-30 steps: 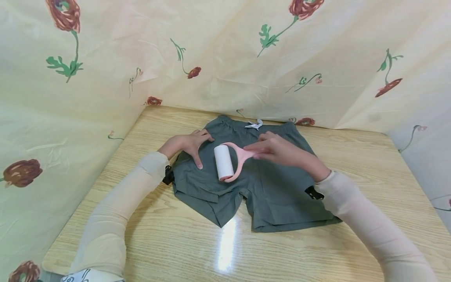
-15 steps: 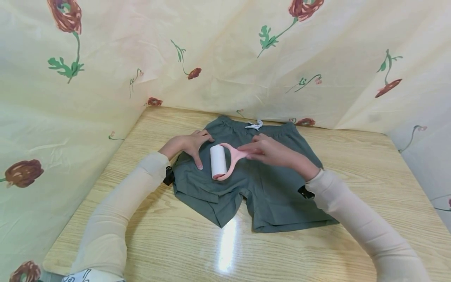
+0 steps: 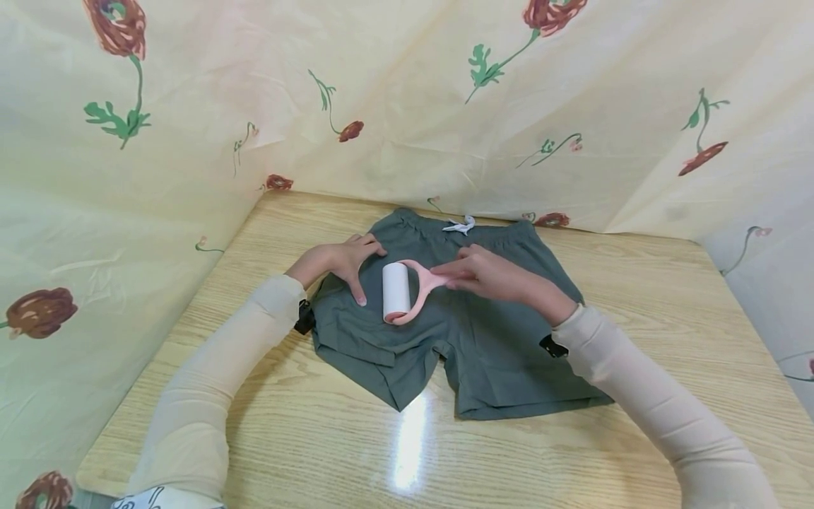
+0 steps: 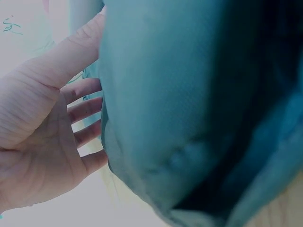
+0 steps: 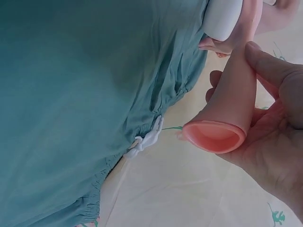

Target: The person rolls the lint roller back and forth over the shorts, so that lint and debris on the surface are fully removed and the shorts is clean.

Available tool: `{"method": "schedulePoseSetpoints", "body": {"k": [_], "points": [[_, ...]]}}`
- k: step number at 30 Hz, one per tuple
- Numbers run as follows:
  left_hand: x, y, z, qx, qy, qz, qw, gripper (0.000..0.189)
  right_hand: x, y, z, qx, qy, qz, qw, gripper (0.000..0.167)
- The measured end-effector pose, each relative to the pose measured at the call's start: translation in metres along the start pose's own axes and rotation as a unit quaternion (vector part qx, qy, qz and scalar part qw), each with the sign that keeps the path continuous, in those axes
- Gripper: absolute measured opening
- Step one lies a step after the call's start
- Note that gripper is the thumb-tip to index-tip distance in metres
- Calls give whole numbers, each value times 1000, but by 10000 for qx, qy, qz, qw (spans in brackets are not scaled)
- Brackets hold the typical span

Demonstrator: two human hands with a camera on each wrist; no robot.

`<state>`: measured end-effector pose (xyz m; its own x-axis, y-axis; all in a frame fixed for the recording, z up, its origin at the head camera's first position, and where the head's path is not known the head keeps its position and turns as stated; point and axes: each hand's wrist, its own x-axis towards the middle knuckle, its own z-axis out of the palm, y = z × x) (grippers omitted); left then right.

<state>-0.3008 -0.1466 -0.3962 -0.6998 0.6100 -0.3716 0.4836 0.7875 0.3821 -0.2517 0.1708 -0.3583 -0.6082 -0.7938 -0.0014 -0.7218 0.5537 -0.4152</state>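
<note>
Dark grey-green shorts [image 3: 502, 353] lie spread on the wooden table, a white drawstring [image 3: 461, 225] at their waistband. My left hand [image 3: 346, 263] rests on the left leg of the shorts, its thumb and fingers spread apart. In the left wrist view the fingertips meet the cloth and partly go out of sight behind it. My right hand [image 3: 486, 274] holds a lint roller by its pink handle [image 5: 226, 97], thumb on one side and fingers round the other. The white lint roller [image 3: 396, 291] sits on the shorts just right of my left thumb.
The light wood table [image 3: 305, 452] extends in front of the shorts and to both sides. A cream curtain [image 3: 407, 155] with red flowers hangs along the back and left. Black clips [image 3: 553, 346] are fixed near both wrists.
My right hand has brought the lint roller leftward over the shorts towards my left hand, then very slightly back right. The left hand and the shorts stay put.
</note>
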Motion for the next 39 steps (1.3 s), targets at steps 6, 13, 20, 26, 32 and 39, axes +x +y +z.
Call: {"method": "schedulePoseSetpoints", "body": {"k": [6,13,20,26,32,39], "points": [[1,-2,0,-9,28,84,10000,111,-2,7,2,197,-144,-39,9997,40],[1,-2,-1,-32,43,147,9999,109,-6,14,4,606,-368,225,9972,44],[0,-1,-1,-20,0,99,9999,110,-10,19,5,788,-435,405,9951,46],[0,-1,-1,-37,-17,59,10000,110,-19,23,2,795,-393,527,9947,46],[1,0,-1,-56,-38,21,10000,111,-28,31,-1,777,-375,661,9941,46],[1,0,-1,-60,-55,19,10000,111,-38,36,-6,833,-382,703,9933,46]]}}
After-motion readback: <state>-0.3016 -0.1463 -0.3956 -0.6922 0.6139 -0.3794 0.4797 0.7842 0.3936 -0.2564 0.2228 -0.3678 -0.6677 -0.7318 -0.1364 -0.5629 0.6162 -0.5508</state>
